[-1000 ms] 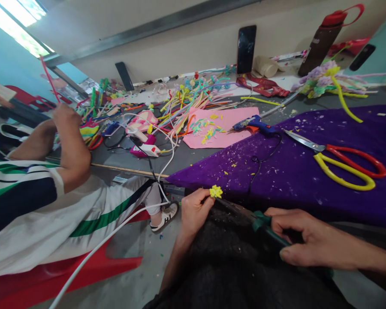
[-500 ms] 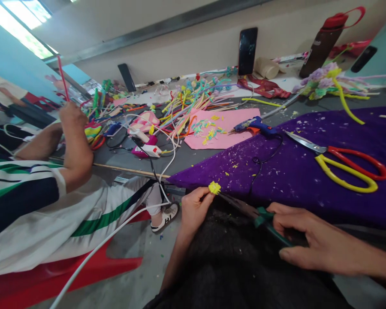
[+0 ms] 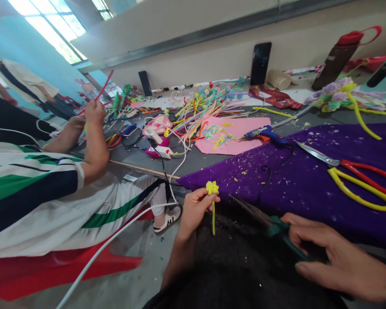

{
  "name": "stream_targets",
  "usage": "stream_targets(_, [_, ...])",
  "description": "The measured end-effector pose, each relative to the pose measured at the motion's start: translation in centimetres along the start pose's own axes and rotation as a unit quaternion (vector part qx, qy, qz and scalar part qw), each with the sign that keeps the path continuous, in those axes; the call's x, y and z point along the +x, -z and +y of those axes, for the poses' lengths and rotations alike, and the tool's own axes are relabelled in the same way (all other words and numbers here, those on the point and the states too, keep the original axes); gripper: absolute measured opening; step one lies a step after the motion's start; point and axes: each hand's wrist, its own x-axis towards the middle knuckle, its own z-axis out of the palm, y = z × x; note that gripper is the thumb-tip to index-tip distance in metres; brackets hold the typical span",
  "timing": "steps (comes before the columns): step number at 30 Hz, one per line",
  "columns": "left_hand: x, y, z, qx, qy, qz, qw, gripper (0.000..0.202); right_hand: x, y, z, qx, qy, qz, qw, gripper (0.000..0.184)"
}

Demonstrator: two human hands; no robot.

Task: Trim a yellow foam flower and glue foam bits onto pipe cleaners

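Note:
My left hand (image 3: 194,210) pinches a small yellow pipe-cleaner flower (image 3: 212,188) by its thin stem, which hangs down over my lap. My right hand (image 3: 328,253) is closed round the green handles of a pair of pliers (image 3: 263,216), whose dark jaws point toward the flower but stand a little apart from it. Both hands are just below the near edge of a purple cloth (image 3: 309,180) on the table.
Red-and-yellow scissors (image 3: 357,178) and a blue glue gun (image 3: 265,134) lie on the cloth. A pink sheet (image 3: 238,133), heaps of coloured pipe cleaners (image 3: 199,103), two phones and a bottle (image 3: 337,58) sit farther back. A person in a striped shirt (image 3: 35,193) works at my left.
The flower has turned upright, its stem now hanging free below my left fingers. The pliers have drawn back from it to the right. The view has shifted a little.

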Motion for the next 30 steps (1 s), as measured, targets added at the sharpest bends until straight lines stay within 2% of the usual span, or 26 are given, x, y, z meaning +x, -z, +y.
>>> stream_targets(3, [-0.1,0.3,0.4,-0.028,0.006,0.003,1.000,0.023,0.1,0.0,-0.1,-0.014,0.006,-0.020,1.000,0.016])
stream_targets(8, [-0.5,0.6,0.6,-0.044,-0.007,0.011,0.999,0.024,-0.1,-0.6,0.4,-0.036,0.016,-0.019,0.999,0.017])
stream_targets(17, [-1.1,0.8,0.9,-0.040,-0.059,-0.022,0.997,0.029,-0.3,-0.4,-0.2,-0.065,0.035,-0.009,0.997,0.014])
stream_targets(26, [-1.2,0.6,0.2,-0.072,-0.041,-0.035,0.996,0.034,-0.5,-1.1,0.8,-0.087,0.053,0.011,0.995,0.015])
stream_targets(30, [-1.2,0.6,0.2,-0.064,-0.044,-0.055,0.995,0.034,-0.8,-1.4,1.3,-0.125,0.021,0.013,0.992,0.018])
